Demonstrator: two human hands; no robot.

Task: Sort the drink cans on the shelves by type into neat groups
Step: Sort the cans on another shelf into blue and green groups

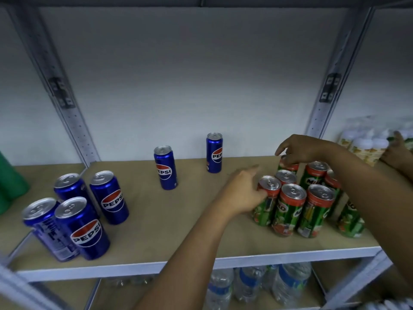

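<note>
Several green-and-red Milo cans (290,209) stand packed together at the right of the tan shelf board (178,231). My left hand (241,193) grips the front-left Milo can (267,202) from its left side, index finger stretched out. My right hand (301,149) reaches in from the right and pinches the top of the back Milo can (288,167). Several blue Pepsi cans (82,227) are grouped at the front left. Two slim Pepsi cans stand apart, one mid-shelf (165,167) and one further back (214,153).
Another hand (397,153) touches wrapped white-capped bottles (366,146) at the far right. Green objects (11,182) sit at the left edge. Water bottles (257,285) fill the shelf below. Metal uprights (67,113) frame the bay.
</note>
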